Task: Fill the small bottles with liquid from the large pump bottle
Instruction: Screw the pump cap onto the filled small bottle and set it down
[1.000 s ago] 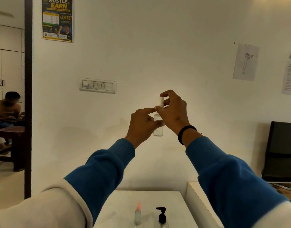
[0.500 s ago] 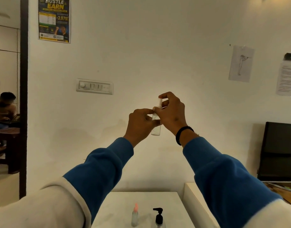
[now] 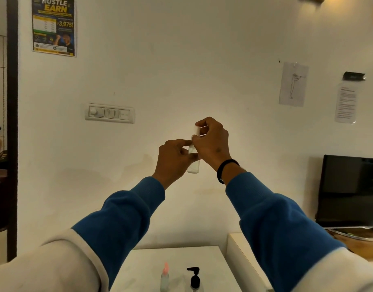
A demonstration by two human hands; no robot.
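I hold a small clear bottle (image 3: 193, 167) up in front of the wall at chest height. My left hand (image 3: 174, 159) pinches its body between thumb and fingers. My right hand (image 3: 212, 142) curls round its white cap (image 3: 197, 130) at the top. Far below, on the white table (image 3: 210, 262), stands the large pump bottle (image 3: 194, 279) with a black pump head. Left of the pump bottle stands another small bottle (image 3: 164, 278) with a pink cap.
A second white surface (image 3: 242, 256) adjoins the table on the right. A black chair (image 3: 350, 190) stands at the right wall. A switch panel (image 3: 109, 113) and papers hang on the wall. A person sits beyond the doorway at far left.
Both hands stay on the raised bottle; my right hand's fingers have shifted slightly round the cap. The camera has turned a little, so the scene has slid left.
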